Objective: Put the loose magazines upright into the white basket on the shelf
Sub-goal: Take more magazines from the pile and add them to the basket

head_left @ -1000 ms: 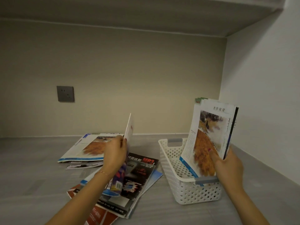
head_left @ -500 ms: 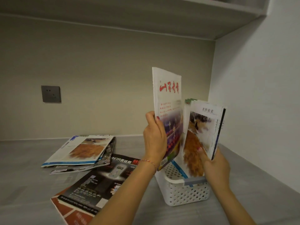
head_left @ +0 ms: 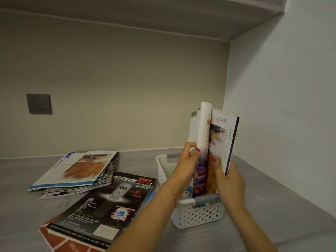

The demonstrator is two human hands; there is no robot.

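A white perforated basket (head_left: 200, 215) stands on the grey shelf, right of centre. Several magazines stand upright in it. My left hand (head_left: 185, 166) grips a white-covered magazine (head_left: 204, 142) that is lowered into the basket, edge toward me. My right hand (head_left: 227, 180) holds the upright stack (head_left: 223, 140) just right of it, thumb on the orange picture cover. Loose magazines lie flat to the left: a black MP3 magazine (head_left: 109, 202) on top of a red one (head_left: 60, 240), and a fanned pile (head_left: 76, 170) farther back.
The grey shelf surface (head_left: 18, 206) runs to a beige back wall with a dark socket plate (head_left: 39, 103). A white side wall (head_left: 291, 124) stands close right of the basket. Another shelf board (head_left: 163, 17) hangs overhead.
My left hand has brought the white-covered magazine down and right, from raised above the basket into it beside the stack. My right hand keeps hold of the stack.
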